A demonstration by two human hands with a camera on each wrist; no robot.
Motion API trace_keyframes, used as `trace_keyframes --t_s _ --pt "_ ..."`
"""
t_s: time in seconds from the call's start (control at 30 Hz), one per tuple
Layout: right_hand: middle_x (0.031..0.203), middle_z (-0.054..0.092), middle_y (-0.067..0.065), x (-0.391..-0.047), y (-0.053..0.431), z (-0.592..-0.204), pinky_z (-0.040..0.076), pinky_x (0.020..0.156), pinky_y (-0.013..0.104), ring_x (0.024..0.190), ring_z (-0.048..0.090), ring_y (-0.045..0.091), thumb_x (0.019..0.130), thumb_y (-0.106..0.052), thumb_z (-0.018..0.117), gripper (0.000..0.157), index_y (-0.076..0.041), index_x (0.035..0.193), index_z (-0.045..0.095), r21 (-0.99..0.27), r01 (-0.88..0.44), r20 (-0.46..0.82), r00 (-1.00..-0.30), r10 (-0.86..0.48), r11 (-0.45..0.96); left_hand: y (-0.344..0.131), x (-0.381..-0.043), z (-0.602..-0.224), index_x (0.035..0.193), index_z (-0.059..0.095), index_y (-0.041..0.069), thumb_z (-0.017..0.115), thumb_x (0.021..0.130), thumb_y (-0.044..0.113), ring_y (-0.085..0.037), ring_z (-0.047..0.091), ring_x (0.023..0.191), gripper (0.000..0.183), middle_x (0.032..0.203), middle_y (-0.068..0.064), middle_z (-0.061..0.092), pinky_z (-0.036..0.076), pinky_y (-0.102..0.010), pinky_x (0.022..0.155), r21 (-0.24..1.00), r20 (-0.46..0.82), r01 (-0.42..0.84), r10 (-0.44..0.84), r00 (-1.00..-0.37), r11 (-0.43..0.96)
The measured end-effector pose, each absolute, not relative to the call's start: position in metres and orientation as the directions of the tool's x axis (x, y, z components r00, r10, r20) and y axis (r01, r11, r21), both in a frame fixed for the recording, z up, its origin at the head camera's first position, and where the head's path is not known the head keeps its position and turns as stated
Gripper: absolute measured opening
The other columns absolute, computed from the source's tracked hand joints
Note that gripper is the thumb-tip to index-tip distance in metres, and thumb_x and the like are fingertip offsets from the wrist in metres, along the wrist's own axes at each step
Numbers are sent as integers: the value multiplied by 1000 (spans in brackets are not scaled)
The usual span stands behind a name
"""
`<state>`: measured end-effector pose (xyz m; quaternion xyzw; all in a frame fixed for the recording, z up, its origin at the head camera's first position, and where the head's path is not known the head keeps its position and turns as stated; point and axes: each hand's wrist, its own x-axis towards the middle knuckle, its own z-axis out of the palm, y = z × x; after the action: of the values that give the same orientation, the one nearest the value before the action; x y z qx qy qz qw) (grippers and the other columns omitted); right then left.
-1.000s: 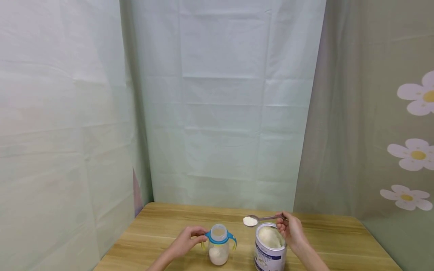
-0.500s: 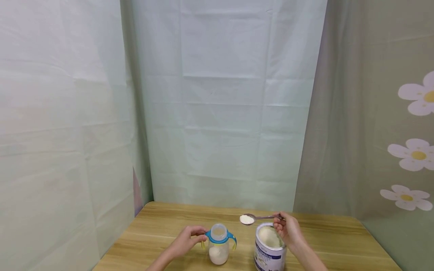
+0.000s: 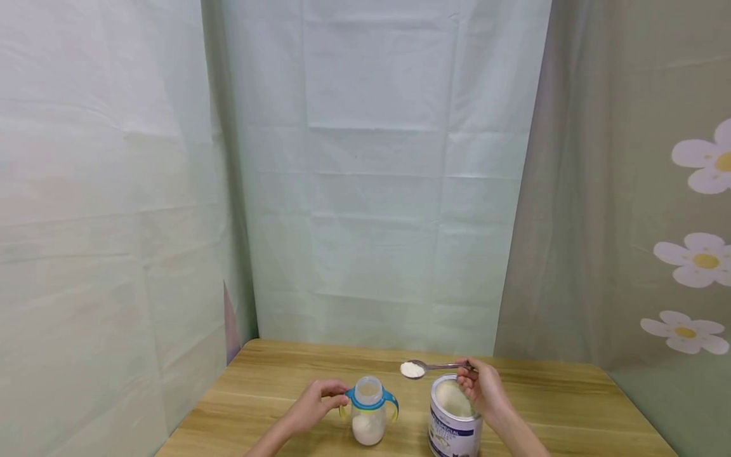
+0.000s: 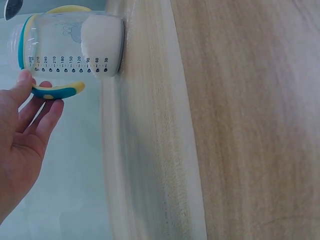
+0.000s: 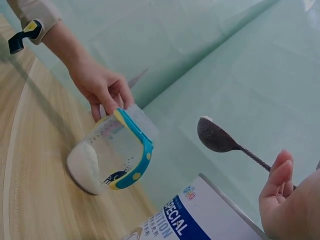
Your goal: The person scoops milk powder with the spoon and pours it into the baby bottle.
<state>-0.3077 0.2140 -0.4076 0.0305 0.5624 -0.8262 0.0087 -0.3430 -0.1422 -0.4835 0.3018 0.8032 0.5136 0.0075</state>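
A clear baby bottle (image 3: 368, 419) with a blue collar and two blue-and-yellow handles stands uncapped on the table, white powder in its lower part. My left hand (image 3: 316, 405) pinches its left handle (image 4: 57, 91) between thumb and fingers. My right hand (image 3: 484, 392) holds a metal spoon (image 3: 434, 367) by the end of its handle. White powder (image 3: 412, 369) heaps the spoon's bowl, which hangs level, between the bottle and the powder tin and apart from both. Beneath my right hand the open white-and-purple tin (image 3: 454, 431) stands with pale powder inside.
The wooden table (image 3: 297, 368) has rounded far corners. Pale cloth curtains (image 3: 377, 254) hang behind it and on both sides; the right one bears printed flowers (image 3: 693, 260).
My right hand has moved a little left with the loaded spoon, bringing its bowl nearer the bottle. The left hand, bottle and tin have stayed in place.
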Motion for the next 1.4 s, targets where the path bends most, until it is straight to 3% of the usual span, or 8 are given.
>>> trace_keyframes --t_s 0.6,1.17,1.4 --pt "65 56 -5 -310 204 -408 45 55 12 56 53 1 103 -12 30 37 -9 82 60 -931 58 -49 -998 -34 -361 -141 -344 -483 110 69 7 62 94 20 -9 68 91 22 104 -10 73 57 -27 79 828 288 471 491 -822 303" --pt "66 59 -6 -311 196 -407 46 57 12 57 56 1 104 -13 30 35 -8 87 61 -940 63 -29 -994 -107 -334 -140 -344 -483 110 69 7 61 95 18 -11 68 91 21 104 -10 72 57 -28 79 843 277 453 486 -829 291" --pt "67 60 -6 -310 193 -407 47 58 12 58 57 2 104 -14 31 38 -12 84 62 -940 70 -23 -989 -145 -333 -140 -343 -483 110 70 6 61 94 18 -18 70 93 21 104 -11 72 57 -27 78 842 280 456 488 -826 288"
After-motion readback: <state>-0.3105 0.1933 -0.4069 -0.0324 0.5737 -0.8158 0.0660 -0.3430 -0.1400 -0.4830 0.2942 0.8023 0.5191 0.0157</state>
